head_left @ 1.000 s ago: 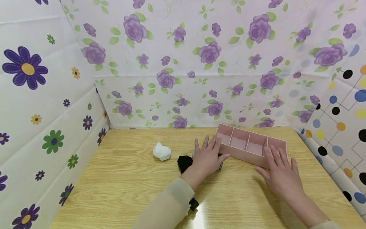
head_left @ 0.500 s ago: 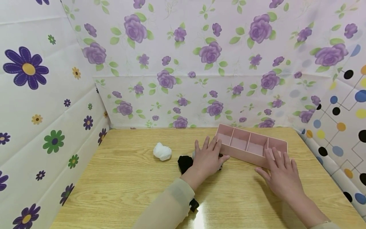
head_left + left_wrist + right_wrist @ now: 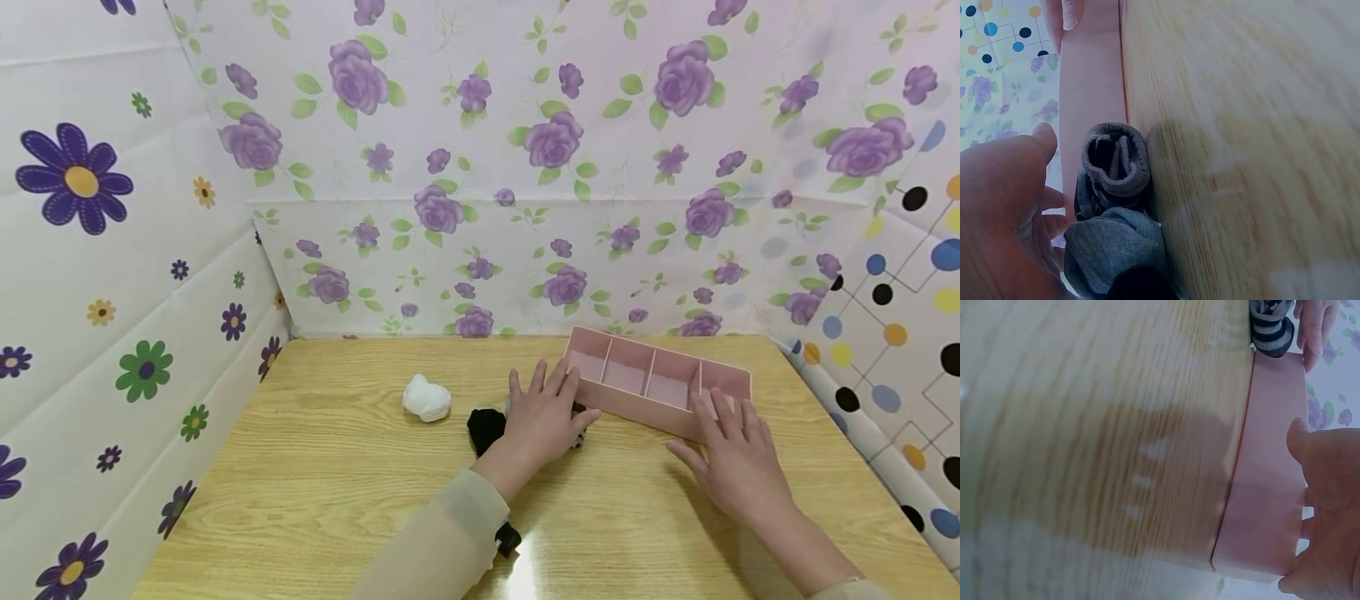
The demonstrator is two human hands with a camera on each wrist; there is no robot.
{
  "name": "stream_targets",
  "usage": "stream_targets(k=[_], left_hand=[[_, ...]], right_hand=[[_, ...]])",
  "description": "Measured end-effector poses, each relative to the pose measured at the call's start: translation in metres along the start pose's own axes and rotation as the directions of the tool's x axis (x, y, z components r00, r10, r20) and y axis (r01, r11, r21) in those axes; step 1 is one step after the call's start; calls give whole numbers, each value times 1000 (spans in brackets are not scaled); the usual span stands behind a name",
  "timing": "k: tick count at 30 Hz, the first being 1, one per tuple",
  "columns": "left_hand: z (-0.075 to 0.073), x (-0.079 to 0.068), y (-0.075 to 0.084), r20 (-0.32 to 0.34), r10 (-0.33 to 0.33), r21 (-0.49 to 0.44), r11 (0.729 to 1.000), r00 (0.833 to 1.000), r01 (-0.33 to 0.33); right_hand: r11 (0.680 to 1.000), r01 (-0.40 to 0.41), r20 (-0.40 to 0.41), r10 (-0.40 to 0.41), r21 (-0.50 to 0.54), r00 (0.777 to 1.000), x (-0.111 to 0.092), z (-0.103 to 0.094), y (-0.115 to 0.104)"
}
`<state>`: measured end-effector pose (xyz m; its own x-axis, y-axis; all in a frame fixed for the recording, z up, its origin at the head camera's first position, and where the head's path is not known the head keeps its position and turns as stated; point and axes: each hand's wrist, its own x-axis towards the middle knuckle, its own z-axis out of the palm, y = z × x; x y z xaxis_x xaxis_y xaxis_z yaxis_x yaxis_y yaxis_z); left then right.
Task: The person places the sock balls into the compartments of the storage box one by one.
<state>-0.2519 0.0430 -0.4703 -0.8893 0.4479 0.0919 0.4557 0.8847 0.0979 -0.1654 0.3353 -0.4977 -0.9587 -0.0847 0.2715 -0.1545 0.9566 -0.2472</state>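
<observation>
A pink box (image 3: pixel 637 406) with several compartments in a row stands at the back right of the table, slightly angled. My left hand (image 3: pixel 542 423) lies spread with fingertips at its left end, over some rolled socks. Straight-fingered too, my right hand (image 3: pixel 738 462) rests on the box's front rim near the right end. Beneath the left hand, its wrist view has a grey sock (image 3: pixel 1110 247) and a dark rolled sock (image 3: pixel 1116 165) beside the box's front wall. Stripes on a sock (image 3: pixel 1270 334) appear in the right wrist view. A black sock (image 3: pixel 486 428) shows left of the hand.
A white rolled sock (image 3: pixel 427 398) lies apart, further left on the wooden table (image 3: pixel 322 475). Floral cloth (image 3: pixel 480 167) hangs behind the table, and patterned cloths close off both sides. A small black object (image 3: pixel 507 539) shows beside the left sleeve.
</observation>
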Motion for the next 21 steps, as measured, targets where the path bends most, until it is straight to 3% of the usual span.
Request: stream_targets(k=[21], left_hand=[[-2, -8, -12, 13, -48, -25, 999, 999, 48]], right_hand=[[998, 70, -44, -70, 2, 997, 17, 6, -7]])
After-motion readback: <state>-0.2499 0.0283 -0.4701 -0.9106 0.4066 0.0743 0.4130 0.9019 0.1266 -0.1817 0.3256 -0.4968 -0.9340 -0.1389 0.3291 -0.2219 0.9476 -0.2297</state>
